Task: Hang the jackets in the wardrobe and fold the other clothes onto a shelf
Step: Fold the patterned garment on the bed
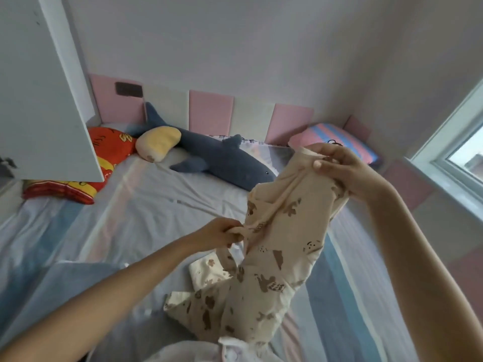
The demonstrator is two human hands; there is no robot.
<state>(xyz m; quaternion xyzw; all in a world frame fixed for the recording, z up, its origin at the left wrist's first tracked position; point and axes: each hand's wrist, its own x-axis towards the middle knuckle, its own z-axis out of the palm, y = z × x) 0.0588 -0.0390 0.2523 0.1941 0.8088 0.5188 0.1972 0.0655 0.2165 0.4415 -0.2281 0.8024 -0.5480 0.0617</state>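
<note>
Cream animal-print garment (282, 244) over bed (143, 205); left hand (222, 232) and right hand (347, 171) fingers pinched on it

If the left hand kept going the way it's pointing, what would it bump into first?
The cream animal-print garment, right away: the left hand is gripping its edge. What lies beyond it is hard to judge.
</note>
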